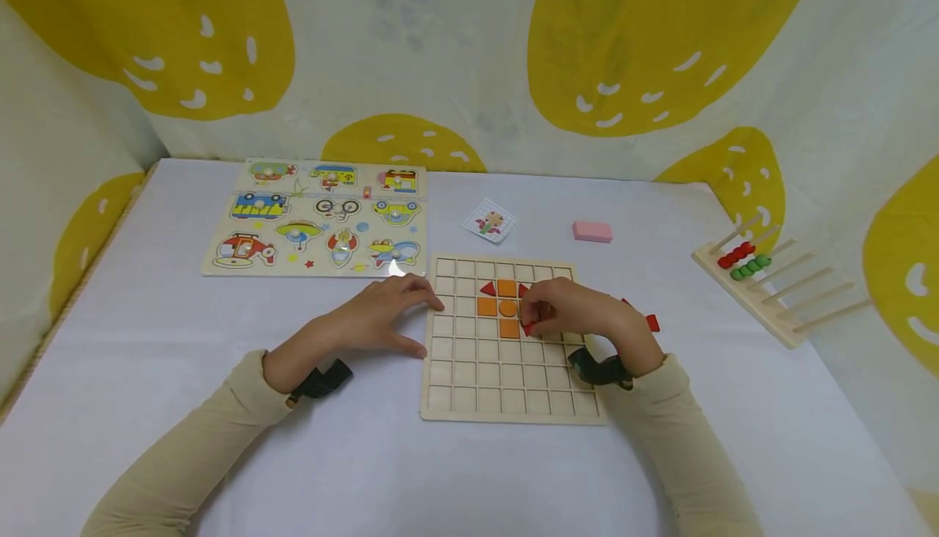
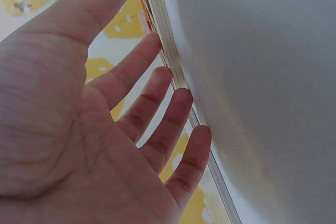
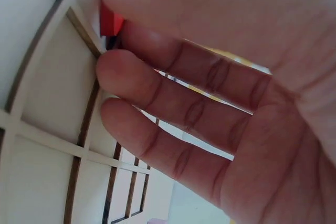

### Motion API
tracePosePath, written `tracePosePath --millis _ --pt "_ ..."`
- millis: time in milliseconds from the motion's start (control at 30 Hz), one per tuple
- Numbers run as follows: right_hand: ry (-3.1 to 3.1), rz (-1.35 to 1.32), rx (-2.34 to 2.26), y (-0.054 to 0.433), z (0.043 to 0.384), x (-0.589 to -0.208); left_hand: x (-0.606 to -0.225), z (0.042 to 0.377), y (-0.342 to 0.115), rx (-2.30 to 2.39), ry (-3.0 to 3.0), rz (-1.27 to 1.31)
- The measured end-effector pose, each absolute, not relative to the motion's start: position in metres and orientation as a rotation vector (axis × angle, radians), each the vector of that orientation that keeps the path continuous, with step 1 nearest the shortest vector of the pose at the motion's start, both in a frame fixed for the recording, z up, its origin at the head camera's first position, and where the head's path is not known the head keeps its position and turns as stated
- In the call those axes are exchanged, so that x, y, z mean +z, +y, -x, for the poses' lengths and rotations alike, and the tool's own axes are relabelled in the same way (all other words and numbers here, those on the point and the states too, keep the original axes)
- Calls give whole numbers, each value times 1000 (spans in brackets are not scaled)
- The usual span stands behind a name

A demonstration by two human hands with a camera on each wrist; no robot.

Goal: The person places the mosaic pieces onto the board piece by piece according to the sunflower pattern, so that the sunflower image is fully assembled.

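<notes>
Board point(image 1: 465, 373), mid-frame: orange tiles point(image 1: 509, 328) seated; right hand point(image 1: 568, 309) pinching red tile point(image 3: 109, 23); left hand point(image 1: 377, 313), fingers spread; loose red tiles point(image 1: 653, 323), right, unplaced.

Grid board point(image 1: 538, 376) showing three orange squares point(image 1: 487, 306), one orange disc point(image 1: 508, 308), two red triangles point(image 1: 487, 289); one card point(image 1: 490, 221), one pink block point(image 1: 592, 231) lying beyond; ten vehicle pieces point(image 1: 260, 205) resting left; one peg rack point(image 1: 751, 297) right.

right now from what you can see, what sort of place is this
Probably a children's play or learning area, though it could be a staged setup: there's a wooden grid board, a vehicle puzzle board and a bead stand.
</notes>
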State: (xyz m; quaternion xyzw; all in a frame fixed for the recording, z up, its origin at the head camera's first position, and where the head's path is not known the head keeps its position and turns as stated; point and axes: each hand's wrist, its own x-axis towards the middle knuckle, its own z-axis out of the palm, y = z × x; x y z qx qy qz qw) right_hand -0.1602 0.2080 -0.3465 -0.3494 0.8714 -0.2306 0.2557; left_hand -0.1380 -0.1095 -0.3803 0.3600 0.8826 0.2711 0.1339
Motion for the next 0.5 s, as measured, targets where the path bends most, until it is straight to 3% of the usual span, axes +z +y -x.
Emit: tracePosePath --millis 500 --pt "2475 775 -727 248 158 -336 -377 137 -108 779 2553 -1036"
